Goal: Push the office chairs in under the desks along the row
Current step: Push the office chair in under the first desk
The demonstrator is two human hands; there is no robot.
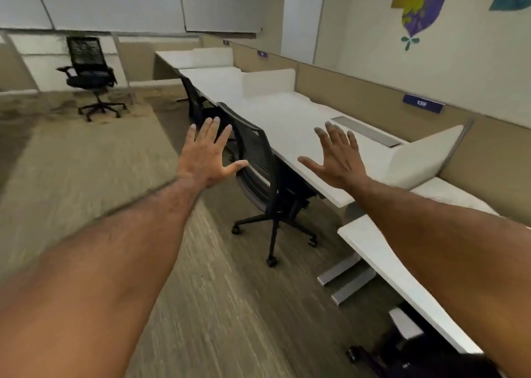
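Observation:
A black mesh-back office chair [263, 173] stands tucked against the long white desk [290, 119], its seat under the desktop and its wheeled base on the floor. My left hand [205, 155] is spread open just left of the chair's backrest, thumb near its edge. My right hand [336, 159] hovers open over the desk's front edge. A second black chair [194, 101] sits pushed in farther along the row. A third black chair [89, 73] stands alone out on the carpet at the far left. Part of another chair's base [373, 357] shows under the nearest desk.
White divider screens [425, 156] split the desks, backed by a tan partition with a blue number plate [422, 103]. Grey desk feet [344, 277] stick out onto the floor at the lower right. Open carpet stretches to the left.

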